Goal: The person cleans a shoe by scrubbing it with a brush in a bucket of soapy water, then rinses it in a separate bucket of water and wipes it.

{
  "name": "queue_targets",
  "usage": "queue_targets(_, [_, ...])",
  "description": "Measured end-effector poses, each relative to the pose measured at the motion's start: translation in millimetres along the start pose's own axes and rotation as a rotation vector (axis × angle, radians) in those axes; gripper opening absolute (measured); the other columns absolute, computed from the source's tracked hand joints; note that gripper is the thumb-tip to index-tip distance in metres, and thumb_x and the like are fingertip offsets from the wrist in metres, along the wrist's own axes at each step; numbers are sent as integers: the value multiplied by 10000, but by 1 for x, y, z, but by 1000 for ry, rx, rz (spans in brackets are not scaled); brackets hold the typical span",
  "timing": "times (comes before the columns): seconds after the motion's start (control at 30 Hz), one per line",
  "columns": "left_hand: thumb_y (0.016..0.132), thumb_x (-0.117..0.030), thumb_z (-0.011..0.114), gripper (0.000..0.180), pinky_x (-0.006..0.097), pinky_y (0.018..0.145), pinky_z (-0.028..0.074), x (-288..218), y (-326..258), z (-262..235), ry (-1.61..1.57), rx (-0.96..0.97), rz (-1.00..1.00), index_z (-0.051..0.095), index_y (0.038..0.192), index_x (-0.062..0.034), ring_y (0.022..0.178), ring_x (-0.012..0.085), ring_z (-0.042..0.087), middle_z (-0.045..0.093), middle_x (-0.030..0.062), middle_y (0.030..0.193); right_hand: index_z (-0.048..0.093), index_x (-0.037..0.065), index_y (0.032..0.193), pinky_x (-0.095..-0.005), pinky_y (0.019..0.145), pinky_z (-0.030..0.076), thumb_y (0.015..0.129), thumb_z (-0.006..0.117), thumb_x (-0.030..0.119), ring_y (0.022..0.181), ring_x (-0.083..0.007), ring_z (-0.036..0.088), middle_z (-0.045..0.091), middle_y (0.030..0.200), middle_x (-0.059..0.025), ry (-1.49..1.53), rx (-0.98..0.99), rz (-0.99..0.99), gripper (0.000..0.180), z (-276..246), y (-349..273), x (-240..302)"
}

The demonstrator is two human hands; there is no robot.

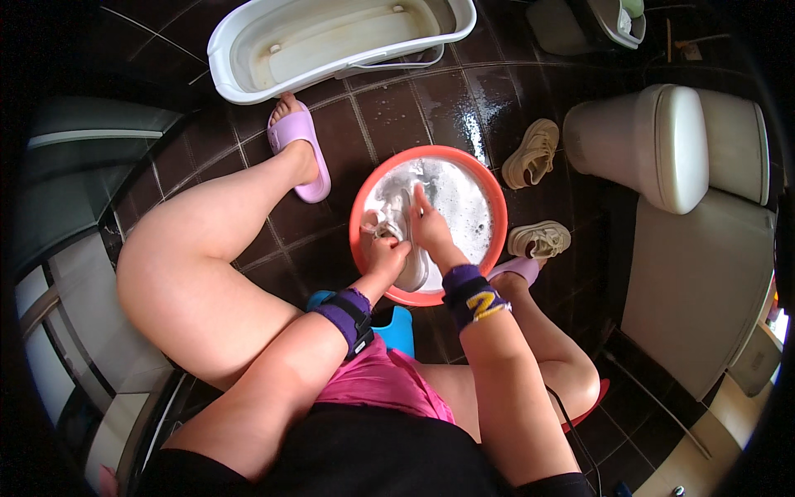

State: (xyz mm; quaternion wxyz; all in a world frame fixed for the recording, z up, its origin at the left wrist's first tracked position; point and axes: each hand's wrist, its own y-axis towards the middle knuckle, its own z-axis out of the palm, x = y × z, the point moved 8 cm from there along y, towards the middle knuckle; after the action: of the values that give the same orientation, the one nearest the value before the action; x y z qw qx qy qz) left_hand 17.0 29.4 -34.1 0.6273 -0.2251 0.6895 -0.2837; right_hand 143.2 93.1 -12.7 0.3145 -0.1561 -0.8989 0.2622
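From my seat, both hands work inside the orange basin (494, 201); its rim bounds travel on every side. Open suds lie toward 1 o'clock. Two beige shoes (531, 154) block the wet tiles at 2 and 3 o'clock, with the toilet (662, 145) beyond. My left leg (207, 248) closes off 9 o'clock. The white tub (240, 83) stands at 11 o'clock.

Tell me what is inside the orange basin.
The orange basin holds soapy water and a white shoe. The left hand grips the shoe and the right hand presses on it. Foam and the hands hide much of the shoe and the basin's bottom.
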Motion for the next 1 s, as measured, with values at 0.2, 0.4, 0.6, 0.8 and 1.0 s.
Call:
queue_targets(0.2, [750,-139,609,217,313,535,401,10,3,-17,-15,-35,63,628,636,44,565,118,547,576,24,578,324,249,1471,-438,829,489,960,474,298,963,-447,618,621,985,-322,49,186,-7,535,3,-77,0])
queue_targets(0.4, [744,-170,618,242,315,525,393,11,9,-15,-124,-7,-23,610,608,31,552,101,527,544,9,541,337,152,1466,-432,903,463,943,532,217,1080,-412,592,596,1103,-322,113,257,-60,562,-12,-112,4])
queue_targets(0.6, [742,-165,611,234,318,546,397,-7,5,1,-76,7,-41,611,632,42,561,108,523,552,24,565,358,226,1456,-443,655,501,956,456,349,689,-407,642,632,759,-284,68,-99,-37,524,-7,6,-24])
queue_targets(0.8, [740,-154,597,188,276,602,379,-8,-4,14,-215,58,-74,612,631,-2,626,117,522,575,17,642,352,245,1474,-317,432,424,972,502,300,414,-123,450,552,595,-52,307,66,92,526,-22,-24,-45])
queue_targets(1.0, [758,-129,553,238,292,750,463,15,39,13,-625,109,-100,633,951,-16,783,187,615,641,66,879,337,308,1474,-244,362,284,999,490,297,393,-67,291,288,518,66,764,373,356,499,-75,-134,-24])
